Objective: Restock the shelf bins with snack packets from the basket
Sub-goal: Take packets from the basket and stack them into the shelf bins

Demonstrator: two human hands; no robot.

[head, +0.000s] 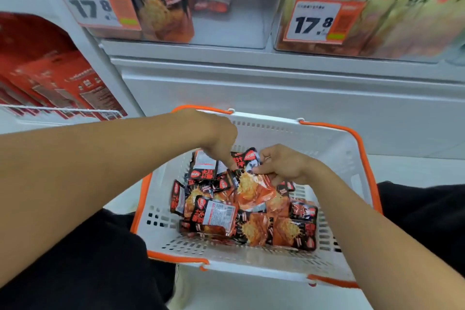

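Step in hand, by my read: picking packets out of the basket point(347, 158) on the floor between your knees. Your left hand point(219, 138) reaches down into the pile, fingers curled, index tip on the top packets; can't tell if it actually has one gripped. Your right hand point(281, 163) pinches the top edge of an orange-black snack packet point(254, 189) near the pile's middle, other fingers curled.

To do it well: get a firm pinch on that one packet, lift straight up so neighbours don't drag along, and use the left to hold the pile point(251, 219) down or gather a second. Face packets the same way before lifting.

Beyond the basket, the clear shelf bin point(226, 27) with matching orange-black packs sits upper left, part empty, likely the target. The yellow-pack bin point(377, 20) is right of it.

Hard to read: bins are blurred, tops cut off, bin depth unknown. Packets under both hands hidden.
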